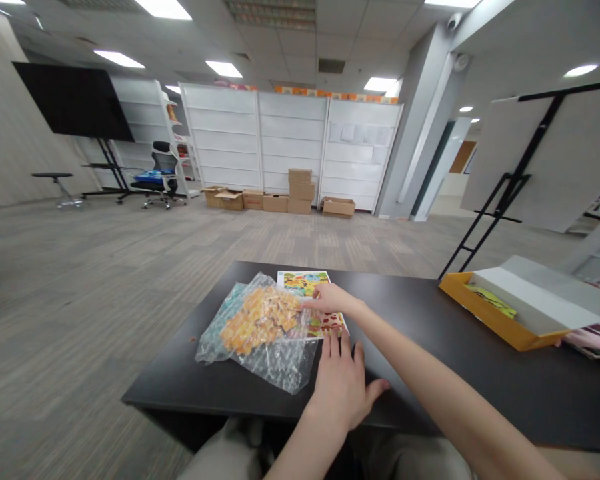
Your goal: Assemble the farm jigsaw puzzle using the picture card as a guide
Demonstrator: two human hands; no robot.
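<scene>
My hands were apart: the nearer right hand (333, 301) touched the plastic bag of orange puzzle pieces (260, 323), long axis 8-to-2 o'clock, grip unclear; the open left hand (341, 390) lay at 5 o'clock.

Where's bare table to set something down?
Bare black table lies between the picture card and the orange box, and left of the plastic bag of orange pieces. Crowded around the bag, by the left hand and right hand.

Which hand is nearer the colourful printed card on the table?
Right. The right hand rests on the colourful printed card; the left hand sits below it, fingertips at its lower edge.
</scene>
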